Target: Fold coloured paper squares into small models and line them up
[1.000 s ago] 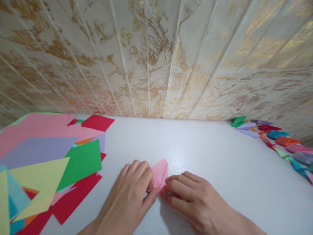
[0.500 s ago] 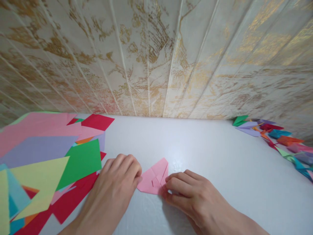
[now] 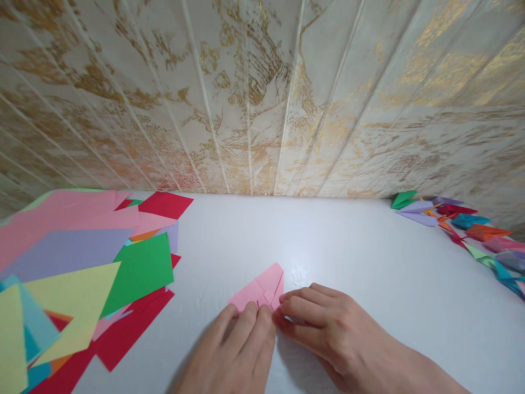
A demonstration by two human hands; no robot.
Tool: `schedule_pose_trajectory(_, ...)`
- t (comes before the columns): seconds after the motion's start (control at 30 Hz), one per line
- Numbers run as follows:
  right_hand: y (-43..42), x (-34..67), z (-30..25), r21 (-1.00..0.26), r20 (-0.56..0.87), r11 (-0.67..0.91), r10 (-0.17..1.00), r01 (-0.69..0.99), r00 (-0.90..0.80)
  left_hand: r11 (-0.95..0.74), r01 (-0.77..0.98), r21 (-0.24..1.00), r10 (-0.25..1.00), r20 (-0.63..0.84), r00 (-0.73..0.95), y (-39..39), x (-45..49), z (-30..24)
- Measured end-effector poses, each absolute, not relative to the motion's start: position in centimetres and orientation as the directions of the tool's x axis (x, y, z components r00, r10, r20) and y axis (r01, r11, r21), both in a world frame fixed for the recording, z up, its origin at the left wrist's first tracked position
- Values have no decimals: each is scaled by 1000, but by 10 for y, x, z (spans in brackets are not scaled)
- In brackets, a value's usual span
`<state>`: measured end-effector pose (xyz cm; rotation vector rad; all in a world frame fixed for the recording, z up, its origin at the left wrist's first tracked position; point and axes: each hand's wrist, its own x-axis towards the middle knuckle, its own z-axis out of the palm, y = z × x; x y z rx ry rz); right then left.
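Note:
A pink sheet of origami paper (image 3: 262, 284), folded into a small pointed shape with creased flaps, lies on the white table in front of me. My left hand (image 3: 241, 345) rests over its near edge, the fingers slightly apart and pressing down on it; the thumb is hidden, as is the lower part of the paper. At the paper's right corner, my right hand (image 3: 324, 323) has its thumb and fingers closed together on the edge. Both hands nearly touch each other at the fingertips.
Loose coloured sheets spread over the left side, among them a green sheet (image 3: 141, 268), a yellow sheet (image 3: 82, 301) and a red sheet (image 3: 131, 328). Several folded paper figures (image 3: 471, 221) line the back right. A gold-patterned wall (image 3: 262, 98) rises behind the white table (image 3: 328, 241).
My left hand has moved from the paper's left corner rightward and nearer to me, onto its near edge. My right hand stays at the right corner.

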<state>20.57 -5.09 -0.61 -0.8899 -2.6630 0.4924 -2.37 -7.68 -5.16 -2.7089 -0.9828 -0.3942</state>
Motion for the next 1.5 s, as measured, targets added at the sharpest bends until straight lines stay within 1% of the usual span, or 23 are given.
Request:
schedule_pose_trajectory(0.1,-52,205,-2,-378,132,763,606,525,-785,-747,648,-147,584,318,746,-74,-24,-49)
schedule_pose_trajectory(0.2,-51,204,-3,-412,175,746,628,523,-758,-758,622,-196,553,310,773,-68,-27,-45)
schedule_pose_trajectory(0.27,-48,205,-6,-488,245,719,657,495,-714,-768,602,-220,538,290,792,-63,-28,-42)
schedule_pose_trajectory(0.33,-43,207,-10,-604,285,657,707,451,-648,-772,591,-234,529,279,801,-59,-27,-41)
schedule_pose_trajectory(0.4,-39,209,-14,-708,281,564,778,426,-562,-771,592,-234,526,290,800,-56,-24,-41)
schedule_pose_trajectory(0.47,-38,207,-17,-747,264,491,838,448,-478,-779,587,-221,518,302,800,-54,-21,-42)
schedule_pose_trajectory(0.53,-40,203,-19,-728,256,467,864,502,-433,-784,584,-209,510,318,799,-54,-18,-42)
schedule_pose_trajectory(0.63,-43,195,-20,-687,235,454,877,568,-419,-780,587,-217,498,354,792,-55,-17,-43)
schedule_pose_trajectory(0.73,-43,193,-21,-692,198,423,891,585,-409,-770,597,-227,479,413,775,-57,-17,-45)
schedule_pose_trajectory(0.83,-42,195,-22,-724,171,390,901,569,-399,-762,611,-217,479,446,756,-60,-18,-47)
schedule_pose_trajectory(0.9,-42,197,-23,-746,174,382,902,546,-394,-760,617,-202,496,434,752,-62,-18,-47)
schedule_pose_trajectory(1.0,-42,199,-23,-752,206,415,886,511,-416,-752,638,-166,530,424,735,-63,-19,-47)
schedule_pose_trajectory(1.07,-41,200,-22,-744,227,450,866,494,-447,-756,638,-146,527,441,726,-62,-21,-47)
schedule_pose_trajectory(1.23,-41,203,-18,-746,219,466,846,476,-485,-787,616,-38,517,506,691,-57,-25,-42)
schedule_pose_trajectory(1.3,-40,203,-15,-766,209,448,852,461,-480,-772,636,-12,528,545,651,-55,-26,-40)
schedule_pose_trajectory(1.37,-39,204,-12,-801,185,409,864,437,-469,-757,653,-12,538,556,634,-54,-26,-39)
schedule_pose_trajectory(1.43,-38,204,-11,-837,144,350,883,420,-448,-767,641,-16,530,546,649,-53,-26,-38)
schedule_pose_trajectory(1.5,-38,204,-10,-861,95,289,901,419,-424,-796,606,9,521,522,676,-52,-25,-36)
